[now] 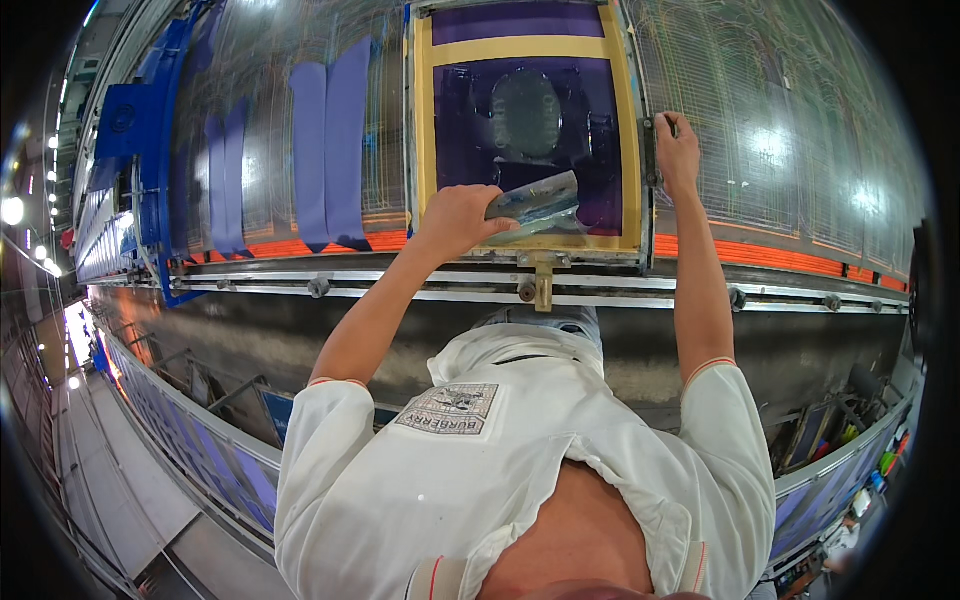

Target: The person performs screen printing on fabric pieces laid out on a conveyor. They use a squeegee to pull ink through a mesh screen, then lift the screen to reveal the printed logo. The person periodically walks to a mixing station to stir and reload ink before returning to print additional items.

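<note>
- Grips a squeegee (545, 203) in the left hand (458, 225), wrapping fingers round its left end and laying the thumb along the near side.
- Slants the squeegee over the near part of a screen frame (424, 150), with its right end farther from the body; cannot tell whether touching the dark purple panel (455, 120) beneath.
- Curls the right hand (678, 150) loosely at the frame's right edge; cannot tell whether grasping that edge or just resting beside it.
- Borders the panel with yellow tape (628, 150) and bears a paler oval (527, 115) beyond the squeegee, near the middle.
- Has the frame on a long, glossy surface (270, 140) crossed by fine coloured lines.
- Carries purple pieces (328, 150) on the surface, left of the frame.
- Runs an orange-red strip (770, 240) along the near side, then a metal rail (420, 292) closer to the body.
- Stands blue equipment (125, 120) at far left.
</note>
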